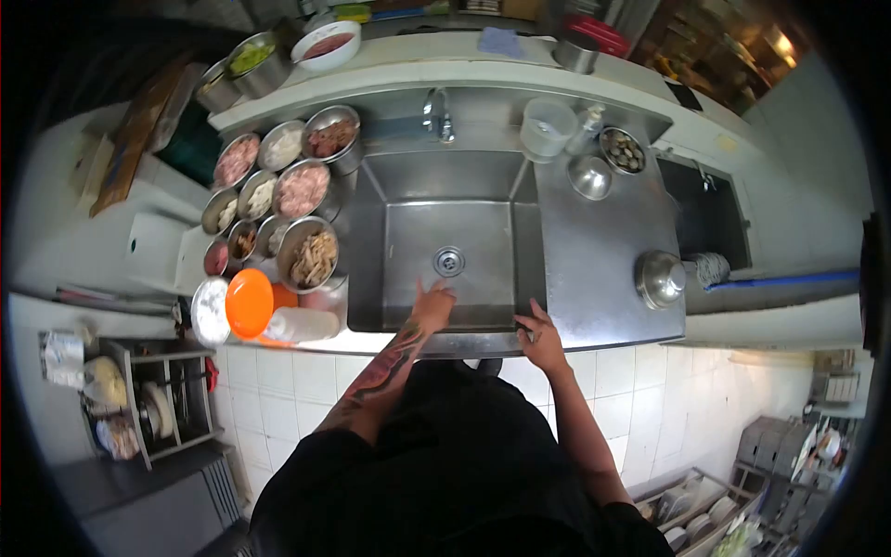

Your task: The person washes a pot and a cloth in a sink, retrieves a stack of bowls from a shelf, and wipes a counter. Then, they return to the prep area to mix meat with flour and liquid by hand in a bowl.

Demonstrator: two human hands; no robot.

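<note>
My left hand (433,304) reaches over the front of the stainless steel sink (399,186), fingers spread and pointing toward the drain strainer (449,262). Nothing shows in its grasp. At the sink's front right corner is my right hand (539,336), its fingers apart near the rim and holding nothing visible. The basin is bare metal with a slight wet shine. Above its back edge stands the faucet (438,116).
Several metal bowls of raw meat crowd the left counter, including pink mince (303,189) and pale strips (314,258). In front sit an orange lid (250,304) and a white bottle (303,324). On the right are a plastic tub (548,128), a steel bowl (589,176) and a domed bowl (661,279).
</note>
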